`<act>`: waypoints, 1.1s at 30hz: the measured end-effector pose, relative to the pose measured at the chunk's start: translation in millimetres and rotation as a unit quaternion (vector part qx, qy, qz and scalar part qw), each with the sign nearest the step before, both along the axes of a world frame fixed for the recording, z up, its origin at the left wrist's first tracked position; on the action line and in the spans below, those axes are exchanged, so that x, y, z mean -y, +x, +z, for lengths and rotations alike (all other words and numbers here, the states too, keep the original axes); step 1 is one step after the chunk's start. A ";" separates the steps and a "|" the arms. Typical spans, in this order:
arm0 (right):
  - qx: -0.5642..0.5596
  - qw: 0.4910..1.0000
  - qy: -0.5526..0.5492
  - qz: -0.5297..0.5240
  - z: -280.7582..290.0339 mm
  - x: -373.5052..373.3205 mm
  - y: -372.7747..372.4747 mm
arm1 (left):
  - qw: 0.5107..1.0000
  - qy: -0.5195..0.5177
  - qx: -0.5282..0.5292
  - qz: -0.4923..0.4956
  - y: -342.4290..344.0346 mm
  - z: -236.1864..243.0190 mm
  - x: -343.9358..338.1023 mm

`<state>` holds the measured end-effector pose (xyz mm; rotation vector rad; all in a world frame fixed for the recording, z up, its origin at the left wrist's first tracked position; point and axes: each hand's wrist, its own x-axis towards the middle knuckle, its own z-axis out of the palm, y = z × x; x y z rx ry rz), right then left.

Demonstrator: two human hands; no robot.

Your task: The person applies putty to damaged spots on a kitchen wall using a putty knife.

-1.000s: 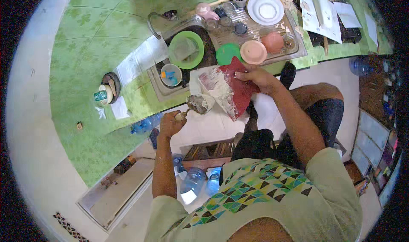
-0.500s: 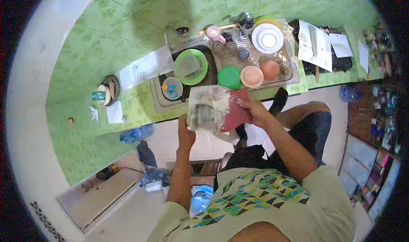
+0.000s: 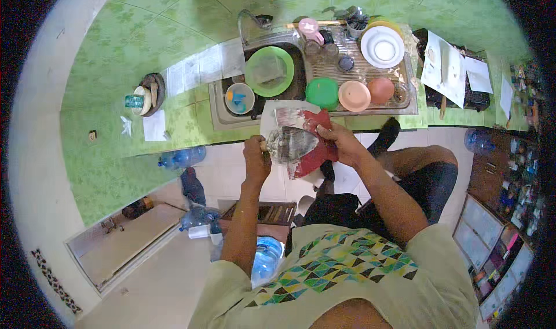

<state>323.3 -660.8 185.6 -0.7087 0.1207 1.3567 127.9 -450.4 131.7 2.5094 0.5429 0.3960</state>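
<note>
As one trowel (image 3: 296,143) partly covers one paste-smeared red sheet (image 3: 311,162), the left hand (image 3: 256,162) grips the tool's half-hidden handle (image 3: 264,146) and the right hand (image 3: 341,144) clasps the sheet, five o'clock from the sink basin (image 3: 299,79).

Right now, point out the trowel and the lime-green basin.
Trowel (image 3: 298,145): head view, on its grey blade.
Lime-green basin (image 3: 270,90): head view, on its inner wall.

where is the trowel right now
In the head view, the trowel is in the left hand, its blade over the white-smeared red sheet, just below the sink.
</note>
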 end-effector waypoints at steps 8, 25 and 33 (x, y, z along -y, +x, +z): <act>0.005 1.000 0.003 -0.024 -15.2 -9.4 -7.5 | 1.000 -0.022 0.009 0.008 4.8 3.4 3.9; -0.043 0.998 0.005 -0.051 -8.0 -3.6 3.0 | 1.000 -0.010 0.023 -0.018 9.7 -6.6 -8.5; 0.024 0.998 0.000 -0.057 9.2 11.4 15.4 | 0.995 -0.095 0.037 0.024 11.5 -18.9 -16.3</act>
